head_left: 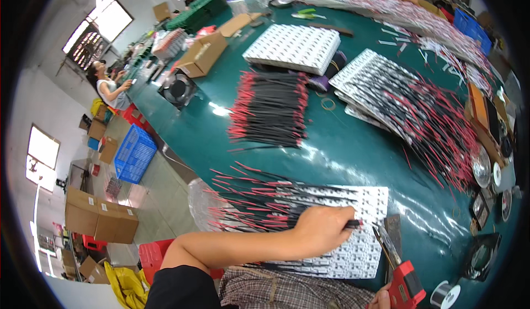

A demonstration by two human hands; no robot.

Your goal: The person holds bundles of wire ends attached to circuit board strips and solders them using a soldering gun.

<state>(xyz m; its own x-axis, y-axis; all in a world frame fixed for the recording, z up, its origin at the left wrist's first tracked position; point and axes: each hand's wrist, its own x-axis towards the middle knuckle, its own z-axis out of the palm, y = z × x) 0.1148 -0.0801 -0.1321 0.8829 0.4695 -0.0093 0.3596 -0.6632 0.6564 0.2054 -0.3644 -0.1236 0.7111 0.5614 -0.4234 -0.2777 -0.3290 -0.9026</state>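
In front of me a white board (369,204) patterned with rows of small dark marks lies on the table. Many thin black wires with red ends (248,193) lie across its left part and stick out past its left edge. Over the board, my left hand (326,226) is closed on a dark wire bundle (353,224), whose short end shows by the thumb. At the lower right my right hand (382,298), mostly cut off by the frame edge, grips a red soldering gun (406,284). Its long metal nose points up-left, close to the wire end.
A pile of black wires with red ends (268,110) lies beyond the board. Farther back stand a stack of patterned white boards (292,47) and a wire-covered board stack (381,77). A solder spool (445,295) and a black fan frame (479,256) are at right. Other people work around the table.
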